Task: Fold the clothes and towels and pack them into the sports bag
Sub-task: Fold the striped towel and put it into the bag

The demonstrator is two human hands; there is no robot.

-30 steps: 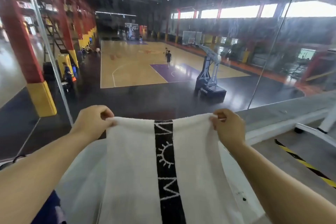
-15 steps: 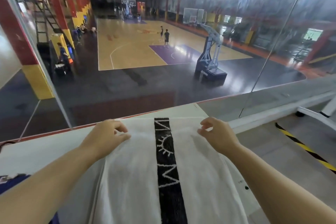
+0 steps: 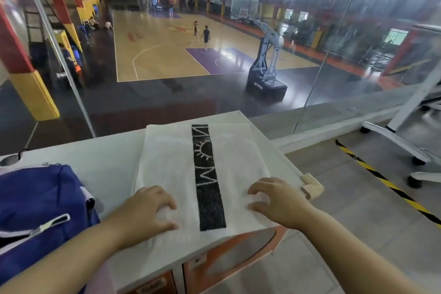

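Towel (image 3: 171, 169), earlier held up by far corners, now flat on white cabinet top (image 3: 107, 155) beside blue sports bag (image 3: 40, 200). Left hand (image 3: 145, 207), right hand (image 3: 279, 200) at near edge: fingers spread, pressing cloth, gripping nothing. Next: pinch near corners, match edges squarely.

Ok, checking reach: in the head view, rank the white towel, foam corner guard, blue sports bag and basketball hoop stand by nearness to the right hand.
1. White towel: directly under the right hand, touching it.
2. Foam corner guard: just right, on the table corner.
3. Blue sports bag: left side of the table.
4. Basketball hoop stand: far ahead, down on the court.
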